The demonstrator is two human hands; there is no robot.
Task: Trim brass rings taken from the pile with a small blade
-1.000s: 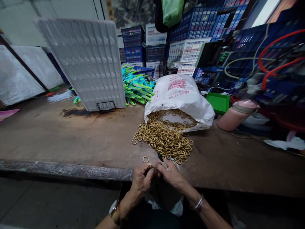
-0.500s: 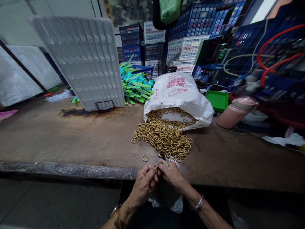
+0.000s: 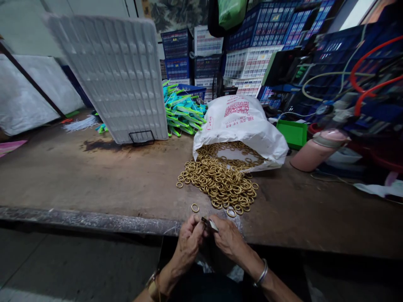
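My left hand (image 3: 189,238) is closed in a pinch at the table's front edge; a sliver of a gold-coloured ring showed in its fingertips half a second ago, though now the fingers mostly hide it. My right hand (image 3: 229,237) grips a small hand tool (image 3: 210,224) with a dark tip and a pale, flat handle; its exact kind is unclear. The tool's tip points left and meets the left fingertips. Just beyond the hands lies one loose gold ring (image 3: 195,208). Behind it, a heap of gold rings (image 3: 220,182) spills from a white sack (image 3: 233,121).
On the brown table (image 3: 63,180), a ribbed white panel (image 3: 116,79) stands at left. Behind are turquoise and lime-green pieces (image 3: 184,111) and stacked crates (image 3: 245,63). At right are a pink bottle (image 3: 319,149), a green tray (image 3: 291,133) and a red hose (image 3: 354,79).
The tool's dark tip has swung from pointing away at the heap to pointing left at my left fingertips. The whole view has shifted slightly.
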